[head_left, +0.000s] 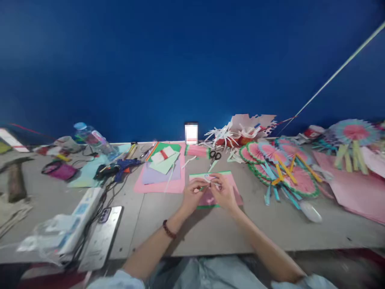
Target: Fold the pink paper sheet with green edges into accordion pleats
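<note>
My left hand (193, 195) and my right hand (224, 192) meet over a pink sheet with a green edge (224, 176) lying on the grey table (210, 228). Both hands have their fingers pinched together on a small pale paper piece (209, 181) between them, just above the sheet. A dark bead bracelet (168, 230) circles my left wrist. The paper piece is too small and blurred to describe further.
Scissors (215, 155) lie behind the sheet. Stacked coloured papers (162, 168) sit to the left, pleated paper fans (279, 168) to the right. A phone (102, 237), cables, a glue gun (116, 168) and a water bottle (93, 138) crowd the left side. A blue wall stands behind.
</note>
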`<action>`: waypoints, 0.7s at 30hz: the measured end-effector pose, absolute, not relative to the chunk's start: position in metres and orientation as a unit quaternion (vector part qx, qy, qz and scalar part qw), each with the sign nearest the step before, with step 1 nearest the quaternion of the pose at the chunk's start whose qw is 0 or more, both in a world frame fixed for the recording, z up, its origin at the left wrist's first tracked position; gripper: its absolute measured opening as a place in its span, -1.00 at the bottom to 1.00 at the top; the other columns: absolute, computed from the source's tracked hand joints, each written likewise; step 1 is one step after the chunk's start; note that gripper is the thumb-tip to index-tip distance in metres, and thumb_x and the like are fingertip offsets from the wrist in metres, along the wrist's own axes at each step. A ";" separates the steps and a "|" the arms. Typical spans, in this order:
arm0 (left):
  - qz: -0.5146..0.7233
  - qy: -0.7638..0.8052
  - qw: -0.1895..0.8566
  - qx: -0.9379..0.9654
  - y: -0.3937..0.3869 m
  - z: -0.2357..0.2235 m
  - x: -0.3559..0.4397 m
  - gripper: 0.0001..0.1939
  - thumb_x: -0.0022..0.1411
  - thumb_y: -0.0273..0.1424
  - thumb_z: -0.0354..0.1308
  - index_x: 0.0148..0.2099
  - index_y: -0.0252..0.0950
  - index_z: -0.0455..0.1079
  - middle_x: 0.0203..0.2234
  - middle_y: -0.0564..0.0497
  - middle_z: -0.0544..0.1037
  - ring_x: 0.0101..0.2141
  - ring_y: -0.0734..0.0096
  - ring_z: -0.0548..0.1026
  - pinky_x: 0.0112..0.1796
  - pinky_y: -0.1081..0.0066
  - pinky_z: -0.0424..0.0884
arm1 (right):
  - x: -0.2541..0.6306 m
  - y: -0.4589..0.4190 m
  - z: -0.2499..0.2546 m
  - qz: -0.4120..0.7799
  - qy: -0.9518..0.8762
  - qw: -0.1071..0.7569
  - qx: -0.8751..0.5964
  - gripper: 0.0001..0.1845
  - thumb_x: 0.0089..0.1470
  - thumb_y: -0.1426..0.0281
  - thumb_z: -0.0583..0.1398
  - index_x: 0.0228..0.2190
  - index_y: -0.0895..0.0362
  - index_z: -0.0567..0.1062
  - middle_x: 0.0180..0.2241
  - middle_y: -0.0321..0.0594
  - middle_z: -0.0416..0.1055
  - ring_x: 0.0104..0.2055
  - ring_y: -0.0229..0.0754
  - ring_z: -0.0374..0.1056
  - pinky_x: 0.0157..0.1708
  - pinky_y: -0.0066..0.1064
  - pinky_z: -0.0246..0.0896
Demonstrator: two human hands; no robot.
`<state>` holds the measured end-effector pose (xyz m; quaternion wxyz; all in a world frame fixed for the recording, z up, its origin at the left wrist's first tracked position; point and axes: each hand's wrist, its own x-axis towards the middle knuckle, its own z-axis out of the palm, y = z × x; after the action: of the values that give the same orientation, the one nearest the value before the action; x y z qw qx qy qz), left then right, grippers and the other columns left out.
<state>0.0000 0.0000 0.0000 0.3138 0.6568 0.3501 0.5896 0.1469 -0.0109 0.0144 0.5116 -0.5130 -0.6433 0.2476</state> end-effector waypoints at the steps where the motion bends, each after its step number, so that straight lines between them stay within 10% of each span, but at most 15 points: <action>1: 0.584 0.356 0.307 0.662 -0.002 0.000 0.000 -0.93 0.23 -0.36 0.29 -0.28 -0.20 0.60 -0.37 -0.06 0.63 -0.31 0.34 0.59 -0.30 0.38 0.54 | 0.147 -0.011 0.015 0.243 -0.643 0.517 -0.510 -0.76 0.07 0.44 0.12 -0.20 0.06 0.50 -0.22 -0.18 0.58 -0.27 -0.16 0.48 -0.24 -0.32 0.36; 21: 0.593 0.321 0.197 0.711 -0.010 0.005 0.002 -0.84 0.31 -0.41 0.18 -0.12 -0.20 0.58 -0.33 -0.05 0.62 -0.33 0.33 0.56 -0.40 0.37 0.47 | 0.149 -0.015 0.017 0.255 -0.636 0.504 -0.525 -0.75 0.15 0.37 0.10 -0.14 0.06 0.48 -0.17 -0.12 0.57 -0.22 -0.13 0.48 -0.30 -0.32 0.36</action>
<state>0.0024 -0.0104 0.0055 0.1974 0.7113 0.3210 0.5933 0.1491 -0.0149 0.0165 0.5043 -0.5252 -0.6361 0.2553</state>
